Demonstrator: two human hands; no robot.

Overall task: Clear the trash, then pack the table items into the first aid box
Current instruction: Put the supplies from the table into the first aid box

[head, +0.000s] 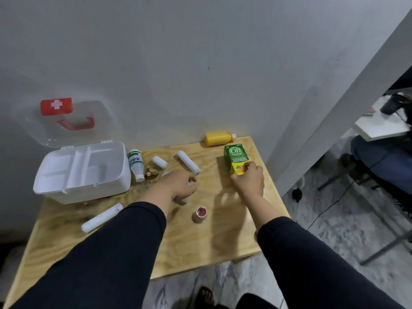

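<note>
My right hand (249,178) grips the lower end of a green and yellow carton (235,158) standing at the table's right. My left hand (180,185) is curled low over the table's middle with something white partly hidden under it; what it is I cannot tell. The white first aid box (55,186) stands open at the left, its clear lid (73,121) leaning on the wall. Loose on the table lie a white bottle with a green label (136,163), a short white roll (159,162), a longer roll (188,162), another long roll (101,217) and a small pink-capped jar (201,214).
A yellow bottle (219,138) lies by the wall at the back. Brown scraps (151,172) sit beside the white bottle. The wooden table (178,248) ends close on the right, where a seated person's leg (379,157) and metal chair legs stand.
</note>
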